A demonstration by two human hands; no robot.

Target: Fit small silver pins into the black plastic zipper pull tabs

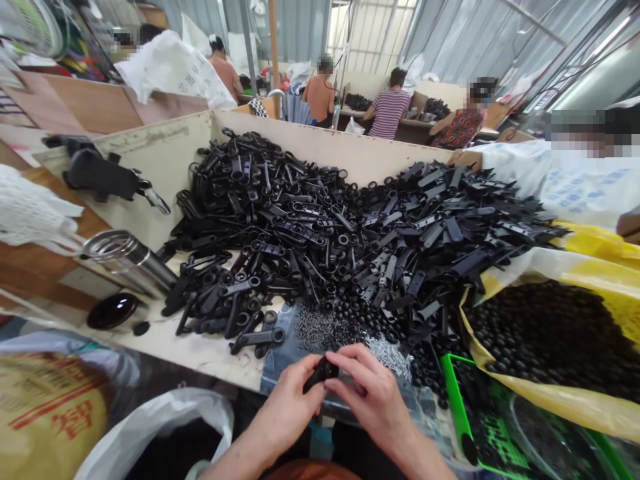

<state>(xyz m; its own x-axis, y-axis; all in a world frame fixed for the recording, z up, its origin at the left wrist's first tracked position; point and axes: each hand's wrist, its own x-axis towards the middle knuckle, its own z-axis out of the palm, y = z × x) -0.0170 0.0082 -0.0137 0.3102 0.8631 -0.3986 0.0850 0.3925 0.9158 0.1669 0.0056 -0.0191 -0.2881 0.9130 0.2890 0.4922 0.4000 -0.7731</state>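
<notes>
Both my hands meet low in the middle of the view, pinching a small black plastic part [323,371] between their fingertips. My left hand [289,403] grips it from the left and my right hand [373,393] from the right. Just beyond them lies a patch of small metal springs [385,350] and tiny black rings [350,317]. Behind that, a large heap of flat black plastic pieces [320,227] covers the table [200,350].
A steel flask [127,260] lies on its side at the left, with a dark lid [113,310] near it. A yellow bag of black beads [550,333] and a green crate [457,407] stand at the right. A white bag [150,427] hangs below. Other people work farther back.
</notes>
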